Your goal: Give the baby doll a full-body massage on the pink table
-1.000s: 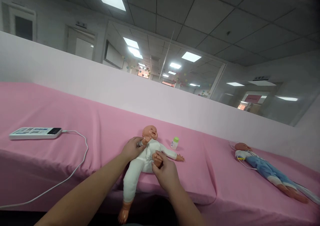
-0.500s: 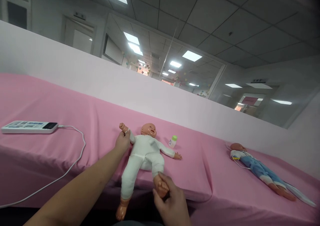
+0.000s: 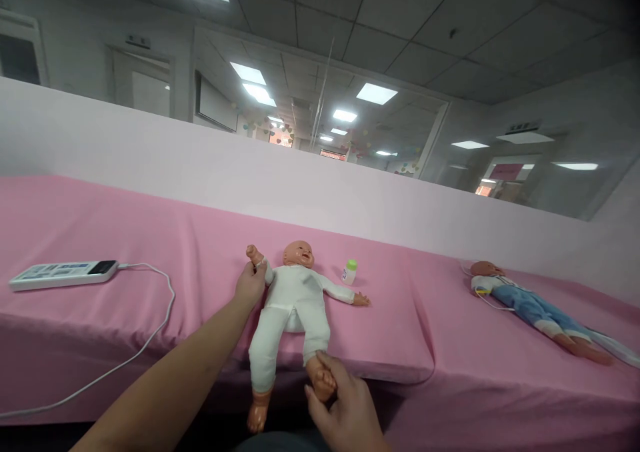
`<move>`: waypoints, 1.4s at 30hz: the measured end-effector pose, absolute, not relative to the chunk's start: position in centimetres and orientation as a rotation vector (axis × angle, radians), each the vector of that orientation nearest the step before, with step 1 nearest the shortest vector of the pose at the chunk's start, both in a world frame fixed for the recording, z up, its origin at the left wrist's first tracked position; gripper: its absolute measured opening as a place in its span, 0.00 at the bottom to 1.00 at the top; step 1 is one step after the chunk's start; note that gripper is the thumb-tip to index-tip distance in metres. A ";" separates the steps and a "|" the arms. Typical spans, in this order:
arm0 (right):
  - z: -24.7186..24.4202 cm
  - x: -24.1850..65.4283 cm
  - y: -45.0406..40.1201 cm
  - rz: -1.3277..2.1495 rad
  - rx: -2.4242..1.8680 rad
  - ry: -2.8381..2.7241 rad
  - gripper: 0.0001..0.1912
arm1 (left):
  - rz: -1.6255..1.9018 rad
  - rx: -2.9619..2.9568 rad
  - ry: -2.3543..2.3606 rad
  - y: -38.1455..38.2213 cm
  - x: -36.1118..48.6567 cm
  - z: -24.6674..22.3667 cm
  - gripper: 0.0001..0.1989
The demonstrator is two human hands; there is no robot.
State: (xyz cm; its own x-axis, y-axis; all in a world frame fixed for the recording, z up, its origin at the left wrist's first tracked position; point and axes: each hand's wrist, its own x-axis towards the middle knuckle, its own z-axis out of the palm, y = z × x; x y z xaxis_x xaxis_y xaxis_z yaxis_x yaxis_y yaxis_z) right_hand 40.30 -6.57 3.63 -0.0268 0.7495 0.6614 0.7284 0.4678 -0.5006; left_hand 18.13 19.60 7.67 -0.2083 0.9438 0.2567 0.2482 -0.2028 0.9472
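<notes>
A baby doll (image 3: 295, 299) in a white cloth suit lies face up on the pink sheet (image 3: 210, 252), its legs hanging over the front edge. My left hand (image 3: 250, 284) is closed around the doll's raised arm, on the left of the picture, near the wrist. Down at the edge, my right hand (image 3: 345, 399) grips the bare lower leg and foot on the right of the picture, thumb and fingers on either side. The doll's other arm lies stretched out on the sheet. Close to that arm stands a small bottle (image 3: 349, 273) with a green cap.
On the left lies a white device (image 3: 65, 275) with a dark screen, its white cable (image 3: 167, 305) trailing over the front edge. A second doll (image 3: 530, 305) in blue trousers lies on the right, with thin tubing. Behind runs a low white wall (image 3: 300, 192) below glass.
The view has tilted and shifted slightly. The doll's hanging leg on the left has swung a little inward. Both hands keep their hold on the doll.
</notes>
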 end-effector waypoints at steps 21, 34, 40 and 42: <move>11.7 39.7 -0.6 0.189 -1.537 -1.748 0.26 | 1.275 1.973 1.388 18.0 18.8 8.5 0.18; 6.9 40.0 -7.4 0.348 -1.582 -1.810 0.24 | 1.395 1.504 1.445 19.3 18.3 7.8 0.21; 5.3 39.9 -6.9 0.336 -1.579 -1.828 0.26 | 1.400 1.533 1.444 18.9 18.3 8.3 0.21; 5.5 40.0 -7.0 0.323 -1.598 -1.826 0.27 | 1.402 1.540 1.449 18.9 18.2 8.3 0.21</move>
State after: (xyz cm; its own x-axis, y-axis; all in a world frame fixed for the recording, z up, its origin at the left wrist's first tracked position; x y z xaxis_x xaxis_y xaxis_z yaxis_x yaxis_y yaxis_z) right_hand 40.02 -7.05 5.50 -0.0150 0.9459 0.3242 0.7772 0.2151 -0.5914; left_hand 18.23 18.92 8.27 -0.1512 0.9461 0.2865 0.3177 -0.2279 0.9204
